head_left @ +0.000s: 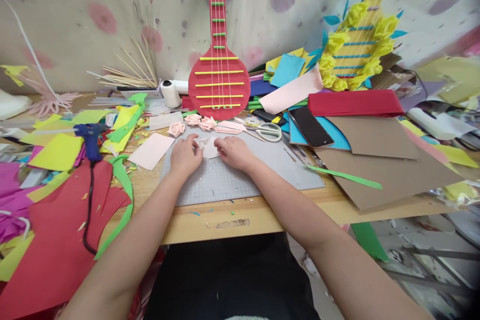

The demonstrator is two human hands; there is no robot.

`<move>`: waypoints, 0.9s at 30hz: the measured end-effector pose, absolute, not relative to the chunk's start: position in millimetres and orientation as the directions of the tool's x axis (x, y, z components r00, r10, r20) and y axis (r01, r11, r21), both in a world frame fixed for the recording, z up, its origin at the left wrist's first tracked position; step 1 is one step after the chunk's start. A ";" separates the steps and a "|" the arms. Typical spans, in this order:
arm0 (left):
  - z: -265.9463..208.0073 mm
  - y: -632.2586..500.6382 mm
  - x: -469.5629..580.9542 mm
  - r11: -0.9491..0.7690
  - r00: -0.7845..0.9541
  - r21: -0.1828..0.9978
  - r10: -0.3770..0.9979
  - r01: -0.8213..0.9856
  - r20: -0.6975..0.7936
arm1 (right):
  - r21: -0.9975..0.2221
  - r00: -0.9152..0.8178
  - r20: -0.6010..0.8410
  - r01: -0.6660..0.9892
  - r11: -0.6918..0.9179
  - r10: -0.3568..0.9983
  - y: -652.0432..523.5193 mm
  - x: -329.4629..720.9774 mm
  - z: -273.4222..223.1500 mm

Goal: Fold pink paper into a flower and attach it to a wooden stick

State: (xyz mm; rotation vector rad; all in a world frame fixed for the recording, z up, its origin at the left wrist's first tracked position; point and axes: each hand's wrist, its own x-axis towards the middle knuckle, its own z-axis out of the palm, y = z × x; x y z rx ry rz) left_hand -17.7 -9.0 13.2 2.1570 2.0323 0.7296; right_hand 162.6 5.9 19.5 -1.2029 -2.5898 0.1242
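Observation:
A small folded piece of pale pink paper (209, 148) is held between my two hands, just above the grey cutting mat (232, 175). My left hand (186, 155) pinches its left side with curled fingers. On the right side, the fingers of my right hand (233, 152) are closed on the same paper. Right behind my hands lie several pale pink paper roses (207, 123) and a stack of pink paper pieces (228, 127). A flat pale pink sheet (152, 151) rests left of my left hand. Scissors (268, 132) with light grey handles lie beyond my right hand.
A red paper lute (219, 82) leans on the wall behind; a yellow one (352, 55) with paper flowers stands right. At left are a blue glue gun (92, 141) and red paper (56, 230). A phone (310, 126) and brown cardboard (390, 175) lie at right.

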 end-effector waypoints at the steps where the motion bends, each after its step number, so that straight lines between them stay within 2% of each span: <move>1: 13.3 -8.2 -20.9 -0.135 0.016 0.417 0.961 0.899 0.276 | -0.206 -0.603 0.230 0.737 0.643 0.764 6.8 164.6 19.6; 4: 12.8 -6.4 -29.7 -0.242 0.106 0.469 0.949 0.849 0.299 | -0.253 -0.622 0.250 0.698 0.670 0.742 7.6 169.2 20.8; 8: 11.5 -5.4 -35.9 -0.366 0.264 0.438 0.924 0.821 0.277 | -0.254 -0.674 0.233 0.653 0.713 0.701 6.2 165.8 19.4; 12: 11.8 -5.9 -36.1 -0.368 0.273 0.431 0.924 0.824 0.267 | -0.194 -0.645 0.260 0.694 0.693 0.719 6.7 159.8 14.3; 15: 12.2 -6.6 -34.6 -0.363 0.265 0.437 0.926 0.823 0.269 | -0.221 -0.597 0.283 0.721 0.657 0.751 8.8 161.5 12.2; 18: 11.7 -6.9 -31.2 -0.348 0.254 0.448 0.932 0.824 0.257 | -0.320 -0.518 0.304 0.735 0.598 0.799 11.7 166.6 10.6; 23: 8.1 -5.3 -21.2 -0.330 0.226 0.453 0.936 0.829 0.269 | -0.621 -0.338 0.255 0.661 0.422 0.906 19.4 173.2 3.0; 27: 5.2 -3.0 -14.5 -0.244 0.135 0.489 0.959 0.837 0.248 | -0.735 -0.259 0.186 0.603 0.309 0.948 24.4 174.1 -3.1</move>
